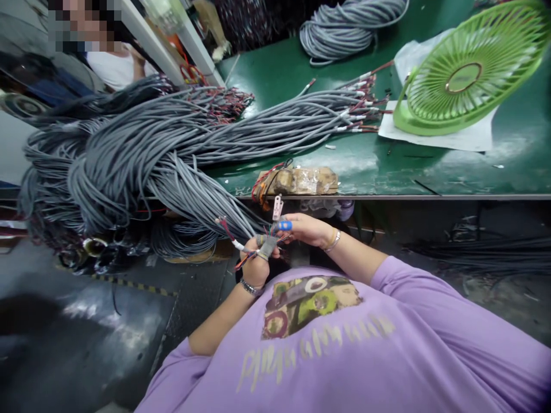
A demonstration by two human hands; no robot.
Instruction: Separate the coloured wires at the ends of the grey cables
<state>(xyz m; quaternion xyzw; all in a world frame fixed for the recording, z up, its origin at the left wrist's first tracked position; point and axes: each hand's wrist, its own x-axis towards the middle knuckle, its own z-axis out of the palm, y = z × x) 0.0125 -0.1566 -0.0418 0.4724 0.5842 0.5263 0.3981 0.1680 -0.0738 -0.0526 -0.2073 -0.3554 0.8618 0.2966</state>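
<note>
A person in a purple shirt holds both hands close together just below the edge of a green workbench (pixel 430 172). The left hand (pixel 255 261) is closed around the end of a grey cable (pixel 206 201), with thin coloured wires fanning out above the fist. The right hand (pixel 306 228) pinches those wire tips, one finger capped in blue. A large bundle of grey cables (pixel 129 155) spills off the bench to the left; a green fan (pixel 469 69) sits at the right.
</note>
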